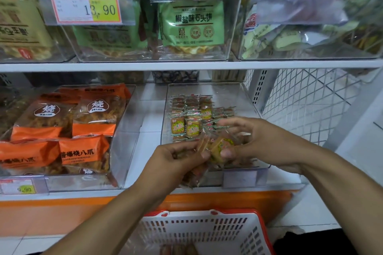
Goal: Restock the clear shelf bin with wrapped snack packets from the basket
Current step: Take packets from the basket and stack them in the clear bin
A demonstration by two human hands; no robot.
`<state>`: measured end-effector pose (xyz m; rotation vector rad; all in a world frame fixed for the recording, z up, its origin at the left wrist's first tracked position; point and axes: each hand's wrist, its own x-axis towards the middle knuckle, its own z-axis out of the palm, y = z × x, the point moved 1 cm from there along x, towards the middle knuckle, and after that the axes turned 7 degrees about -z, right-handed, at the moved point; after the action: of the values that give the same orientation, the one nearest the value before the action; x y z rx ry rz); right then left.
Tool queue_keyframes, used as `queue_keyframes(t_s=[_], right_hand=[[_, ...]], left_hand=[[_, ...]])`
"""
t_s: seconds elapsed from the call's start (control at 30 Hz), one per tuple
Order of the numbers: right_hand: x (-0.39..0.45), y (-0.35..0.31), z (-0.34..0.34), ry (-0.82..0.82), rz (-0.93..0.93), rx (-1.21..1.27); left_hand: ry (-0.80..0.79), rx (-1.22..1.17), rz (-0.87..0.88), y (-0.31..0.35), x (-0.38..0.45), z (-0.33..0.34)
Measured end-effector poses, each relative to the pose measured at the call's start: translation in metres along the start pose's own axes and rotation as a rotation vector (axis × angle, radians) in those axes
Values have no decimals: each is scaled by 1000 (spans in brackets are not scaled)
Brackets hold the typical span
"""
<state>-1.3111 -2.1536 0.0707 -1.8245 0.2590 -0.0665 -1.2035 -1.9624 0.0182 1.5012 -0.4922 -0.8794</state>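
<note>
A clear shelf bin [209, 89] on the lower shelf holds rows of small wrapped snack packets [187, 115] with yellow-green labels, stacked at its left and back. My left hand [176, 160] clutches a bunch of the same packets just over the bin's front edge. My right hand [251, 141] pinches one packet [220, 148] between thumb and fingers, right beside my left hand. Below, a white basket with a red rim [207, 227] shows a few packets [179, 250] at the frame's bottom edge.
Another clear bin [124, 151] with orange snack bags stands to the left, with a bare shelf gap between the two bins. A white wire mesh panel [306, 105] closes the shelf's right side. Clear bins of green and other packets fill the upper shelf [186, 66].
</note>
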Motion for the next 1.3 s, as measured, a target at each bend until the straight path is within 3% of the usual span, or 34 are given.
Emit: queue_keyframes(t_s=[0.1, 0.27, 0.5, 0.63, 0.7, 0.97, 1.07, 1.17, 1.3], right_hand=[[1, 4, -1, -157, 62, 151], [5, 5, -5, -161, 98, 213], [11, -4, 4, 210, -91, 200], [14, -2, 1, 345, -49, 80], [15, -2, 0, 376, -43, 158], [18, 0, 14, 257, 48, 587], [17, 2, 13, 305, 59, 400], [15, 2, 15, 209, 14, 139], [15, -1, 7, 19, 72, 219]], left_hand=[[-57, 20, -29, 1, 4, -1], [-16, -13, -90, 2, 8, 6], [-37, -337, -167, 10, 16, 9], [-37, -401, -188, 10, 17, 10], [-29, -393, -173, 8, 18, 10], [140, -292, 2, 4, 16, 13], [184, -201, 35, 4, 17, 11], [154, -128, 25, 5, 19, 9], [71, -63, 3, 5, 25, 5]])
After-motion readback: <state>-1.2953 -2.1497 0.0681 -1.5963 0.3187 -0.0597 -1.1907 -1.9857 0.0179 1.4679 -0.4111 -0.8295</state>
